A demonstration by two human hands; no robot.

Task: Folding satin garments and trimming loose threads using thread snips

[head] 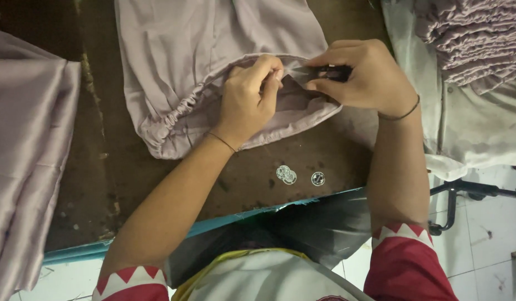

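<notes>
Three coins (294, 176) lie near both hands, whose fingers (269, 69) are clamped on lilac garment (180, 61) and snips (319, 72).

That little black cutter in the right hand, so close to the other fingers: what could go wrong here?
The cutter's tip points at the left hand's fingertips, which pinch the lilac garment's edge, so a slip might nick them. It could also snip the cloth itself instead of a loose thread. The three coins near the table edge might get knocked off.
</notes>
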